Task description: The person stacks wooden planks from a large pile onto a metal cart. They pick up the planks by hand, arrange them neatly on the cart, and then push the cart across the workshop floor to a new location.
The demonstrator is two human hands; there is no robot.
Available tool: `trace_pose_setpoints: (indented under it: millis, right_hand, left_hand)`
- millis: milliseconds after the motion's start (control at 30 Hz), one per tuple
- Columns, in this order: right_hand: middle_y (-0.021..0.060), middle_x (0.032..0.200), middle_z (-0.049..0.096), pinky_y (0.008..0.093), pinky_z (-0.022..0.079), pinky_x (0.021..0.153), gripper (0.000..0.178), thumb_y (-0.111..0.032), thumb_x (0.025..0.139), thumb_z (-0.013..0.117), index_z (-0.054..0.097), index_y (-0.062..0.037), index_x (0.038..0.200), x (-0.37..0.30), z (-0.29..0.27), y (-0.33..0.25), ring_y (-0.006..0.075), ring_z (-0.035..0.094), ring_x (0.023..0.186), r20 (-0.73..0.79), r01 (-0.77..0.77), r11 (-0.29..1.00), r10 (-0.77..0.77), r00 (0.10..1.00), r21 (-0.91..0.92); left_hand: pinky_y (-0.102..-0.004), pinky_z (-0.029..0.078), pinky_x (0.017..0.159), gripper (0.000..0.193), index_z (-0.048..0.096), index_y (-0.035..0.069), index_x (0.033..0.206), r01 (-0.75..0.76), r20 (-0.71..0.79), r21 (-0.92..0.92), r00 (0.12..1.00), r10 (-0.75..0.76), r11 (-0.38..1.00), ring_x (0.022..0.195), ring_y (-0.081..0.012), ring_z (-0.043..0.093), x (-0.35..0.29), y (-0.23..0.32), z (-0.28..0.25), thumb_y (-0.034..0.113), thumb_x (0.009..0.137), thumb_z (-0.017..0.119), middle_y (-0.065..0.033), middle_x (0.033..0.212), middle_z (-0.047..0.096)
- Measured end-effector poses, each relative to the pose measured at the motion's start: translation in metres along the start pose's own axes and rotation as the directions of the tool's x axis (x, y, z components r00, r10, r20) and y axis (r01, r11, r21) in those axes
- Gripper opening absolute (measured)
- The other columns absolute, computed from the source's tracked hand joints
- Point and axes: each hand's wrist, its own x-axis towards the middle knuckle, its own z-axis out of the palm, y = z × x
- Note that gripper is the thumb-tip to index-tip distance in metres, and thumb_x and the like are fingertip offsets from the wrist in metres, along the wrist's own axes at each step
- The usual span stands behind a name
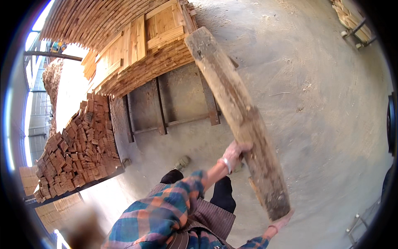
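Note:
A long, thick, rough wooden plank (244,110) slants across the middle of the view, with darker patches and a worn, dusty face. My left hand (235,150) grips its left edge below the middle, and a pale bracelet circles that wrist. At the lower end of the plank, my right hand (283,221) cups the corner, its fingers partly hidden by the wood. The upper end overlaps the corner of a large stack of sawn boards (166,37); I cannot tell whether the two touch.
The stack rests on a low metal frame (161,106) with dark crossbars. A heap of short reddish wood blocks (78,147) lies at the left. Bundled strips on a wheeled cart (354,23) stand far right. Pale concrete floor (319,95) spreads right of the plank.

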Motion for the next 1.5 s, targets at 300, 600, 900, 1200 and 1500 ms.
trace_pose_setpoints:
  millis: [300,600,900,1200,1500]
  right_hand:
    - [0.0169,0.134,0.053,0.0405,0.039,0.103,0.063,-0.049,0.095,0.044,0.052,-0.0009,0.134,-0.068,-0.029,-0.087,0.031,0.052,0.12,0.05,-0.075,0.983,0.085,0.995,-0.169]
    - [0.0157,0.123,0.062,0.0352,0.042,0.099,0.051,-0.039,0.096,0.051,0.059,0.0024,0.125,-0.192,0.156,-0.205,0.0257,0.057,0.112,0.528,0.52,0.847,-0.394,0.753,-0.11]
    - [0.0153,0.116,0.064,0.0322,0.046,0.091,0.053,-0.04,0.097,0.052,0.057,0.0034,0.127,-0.331,0.266,-0.242,0.0226,0.061,0.1,0.696,0.63,0.771,-0.401,0.596,-0.095]
    - [0.0159,0.117,0.062,0.0365,0.048,0.09,0.055,-0.042,0.096,0.05,0.056,0.0056,0.123,-0.33,0.269,-0.16,0.0257,0.06,0.103,0.745,0.392,0.909,-0.163,0.647,-0.141]
    - [0.0161,0.116,0.062,0.0442,0.049,0.087,0.055,-0.043,0.092,0.056,0.055,0.0023,0.124,-0.263,0.276,-0.095,0.031,0.061,0.102,0.866,0.104,0.973,0.13,0.483,-0.204]
  left_hand:
    - [-0.0325,0.051,0.089,0.012,0.07,-0.002,0.092,-0.017,0.195,0.144,0.981,-0.012,0.989,0.094,-0.0257,0.065,-0.119,0.019,-0.103,0.003,0.082,0.068,-0.0131,0.099,0.069]
    - [-0.0458,0.038,0.107,0.044,0.048,-0.01,0.12,-0.303,-0.19,-0.453,0.952,0.242,0.838,0.112,-0.0311,0.054,-0.128,0.172,-0.266,0.001,0.079,0.061,-0.0165,0.119,0.057]
    - [-0.056,0.044,0.1,0.028,0.056,-0.011,0.103,-0.441,-0.481,-0.686,0.871,0.094,0.578,0.099,-0.0379,0.062,-0.154,0.222,-0.383,-0.003,0.077,0.06,-0.0204,0.102,0.064]
    - [-0.0503,0.055,0.083,0.013,0.064,-0.005,0.089,-0.448,-0.538,-0.623,0.84,0.064,0.641,0.081,-0.0328,0.066,-0.114,0.188,-0.444,-0.001,0.076,0.061,-0.0158,0.086,0.067]
    - [-0.0342,0.049,0.069,0.024,0.065,0.003,0.1,-0.5,-0.829,-0.167,0.538,0.153,0.85,0.082,-0.0212,0.06,-0.134,0.12,-0.395,0.019,0.082,0.069,-0.0087,0.091,0.065]
